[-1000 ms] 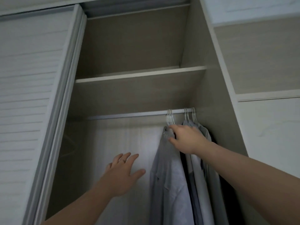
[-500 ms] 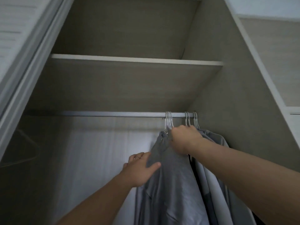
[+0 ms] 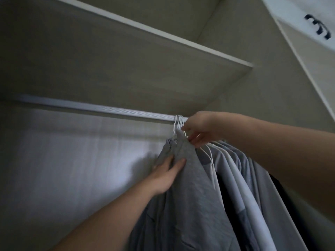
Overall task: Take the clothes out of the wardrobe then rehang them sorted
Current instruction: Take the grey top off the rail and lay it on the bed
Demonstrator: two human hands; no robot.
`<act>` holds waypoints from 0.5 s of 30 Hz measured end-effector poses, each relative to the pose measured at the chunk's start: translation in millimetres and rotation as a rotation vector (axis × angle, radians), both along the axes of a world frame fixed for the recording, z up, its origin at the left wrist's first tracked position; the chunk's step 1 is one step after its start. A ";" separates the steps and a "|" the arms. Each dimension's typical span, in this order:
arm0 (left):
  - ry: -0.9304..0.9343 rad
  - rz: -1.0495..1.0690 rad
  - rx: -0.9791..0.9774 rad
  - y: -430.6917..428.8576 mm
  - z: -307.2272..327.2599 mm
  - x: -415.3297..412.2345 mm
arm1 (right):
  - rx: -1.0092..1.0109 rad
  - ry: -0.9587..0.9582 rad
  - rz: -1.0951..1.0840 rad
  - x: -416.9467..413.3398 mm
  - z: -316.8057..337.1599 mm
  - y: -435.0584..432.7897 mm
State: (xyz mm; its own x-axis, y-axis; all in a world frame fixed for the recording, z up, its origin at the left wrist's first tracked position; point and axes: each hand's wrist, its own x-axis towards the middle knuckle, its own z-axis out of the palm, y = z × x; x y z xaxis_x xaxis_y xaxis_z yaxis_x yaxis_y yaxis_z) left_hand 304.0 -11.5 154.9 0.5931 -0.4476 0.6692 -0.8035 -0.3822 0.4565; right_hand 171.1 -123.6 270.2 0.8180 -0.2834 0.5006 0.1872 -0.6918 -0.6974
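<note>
Several shirts on white wire hangers (image 3: 178, 124) hang bunched at the right end of the metal rail (image 3: 101, 109) inside the wardrobe. The leftmost is a grey shirt (image 3: 192, 196); paler shirts (image 3: 241, 178) and a dark garment (image 3: 282, 192) hang behind it to the right. My right hand (image 3: 201, 130) pinches the hanger necks just under the rail. My left hand (image 3: 166, 173) grips the grey shirt's shoulder from the left. The lower parts of the clothes run out of frame.
A wooden shelf (image 3: 163, 38) sits directly above the rail. The wardrobe's right side panel (image 3: 262, 87) stands close to the clothes. The rail's left stretch carries no hangers, with the pale back panel (image 3: 72, 160) behind it.
The view has tilted up and moved closer to the rail. My left hand has risen along the grey shirt to its shoulder. My right hand has shifted up to the hanger necks.
</note>
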 end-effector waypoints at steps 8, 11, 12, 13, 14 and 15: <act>-0.016 -0.137 -0.005 5.2 -2.2 13.9 | -0.006 0.226 -0.018 27.3 -2.7 18.2; -0.018 -0.128 0.014 9.2 -4.9 20.0 | -0.347 0.165 -0.275 38.7 -4.4 32.2; -0.017 -0.102 0.032 10.1 -6.5 21.5 | -0.468 0.112 -0.391 40.8 -5.1 37.9; -0.018 -0.074 0.054 11.0 -8.5 21.8 | -0.602 0.086 -0.475 41.3 -8.4 45.5; -0.017 -0.049 0.073 11.9 -10.2 20.8 | -0.675 0.087 -0.532 45.1 -9.8 45.8; -0.018 -0.030 0.093 12.7 -11.3 19.9 | -0.734 0.079 -0.558 48.3 -10.5 43.6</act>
